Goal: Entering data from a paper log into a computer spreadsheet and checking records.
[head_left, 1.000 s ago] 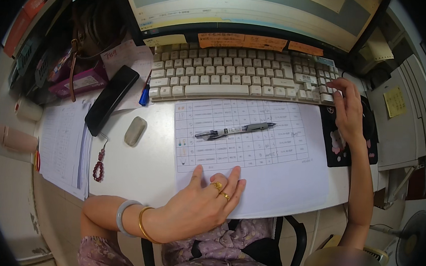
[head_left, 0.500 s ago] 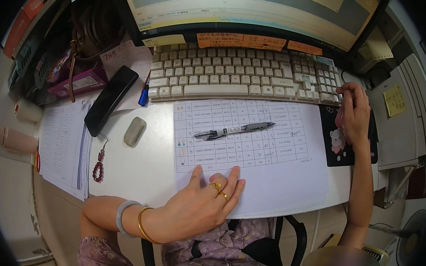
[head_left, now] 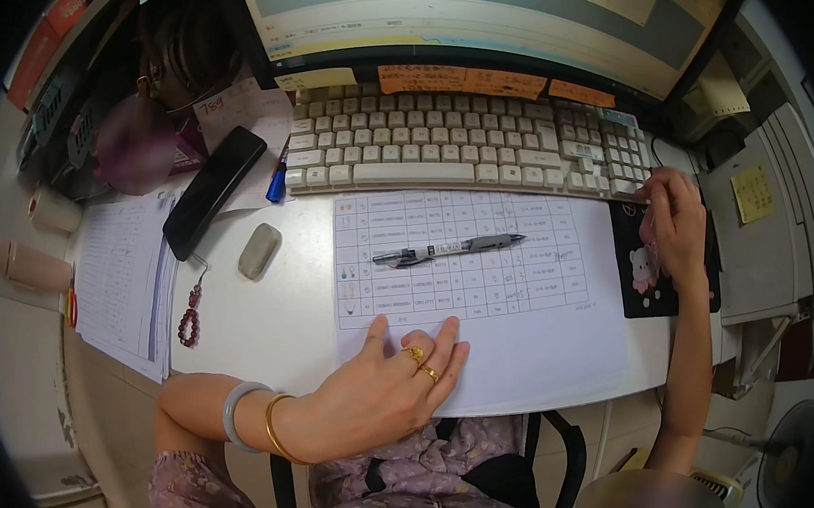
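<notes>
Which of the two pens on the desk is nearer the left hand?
The grey pen, lying across the gridded sheet beyond the left hand; the blue pen is farther off, by the left end of the keyboard.

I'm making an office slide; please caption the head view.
Left hand on a white gridded paper sheet bearing a grey pen; right hand over a black mouse mat beside a beige keyboard.

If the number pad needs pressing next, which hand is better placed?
Probably the right hand: it is beside the number pad, while the left hand rests on the printed sheet, farther away.
</notes>
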Motion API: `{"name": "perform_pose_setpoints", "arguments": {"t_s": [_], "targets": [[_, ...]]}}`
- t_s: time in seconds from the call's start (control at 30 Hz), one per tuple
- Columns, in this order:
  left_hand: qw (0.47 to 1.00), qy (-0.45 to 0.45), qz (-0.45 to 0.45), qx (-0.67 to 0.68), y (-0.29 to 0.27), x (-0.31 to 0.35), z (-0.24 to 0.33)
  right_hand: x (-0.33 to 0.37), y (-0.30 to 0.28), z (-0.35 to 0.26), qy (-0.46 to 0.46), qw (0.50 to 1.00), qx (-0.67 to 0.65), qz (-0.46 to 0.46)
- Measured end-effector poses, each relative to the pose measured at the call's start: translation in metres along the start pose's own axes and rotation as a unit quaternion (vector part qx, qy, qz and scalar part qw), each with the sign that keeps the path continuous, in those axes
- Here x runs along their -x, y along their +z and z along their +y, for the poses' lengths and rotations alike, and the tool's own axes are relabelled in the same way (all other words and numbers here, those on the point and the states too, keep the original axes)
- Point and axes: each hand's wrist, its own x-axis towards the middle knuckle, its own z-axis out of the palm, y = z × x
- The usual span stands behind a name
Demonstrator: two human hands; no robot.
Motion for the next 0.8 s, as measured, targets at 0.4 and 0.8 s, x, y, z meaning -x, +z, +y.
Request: {"name": "perform_pose_setpoints", "arguments": {"t_s": [0.4,0.8], "targets": [[1.0,0.005,0.015,0.009,0.004,0.001,0.003,0.004,0.004,-0.005,-0.016,1.0,-0.012,0.014],[0.999,0.016,0.023,0.023,0.0,-0.001,-0.001,-0.011,0.017,-0.018,-0.03,0.996,-0.082,-0.01]]}}
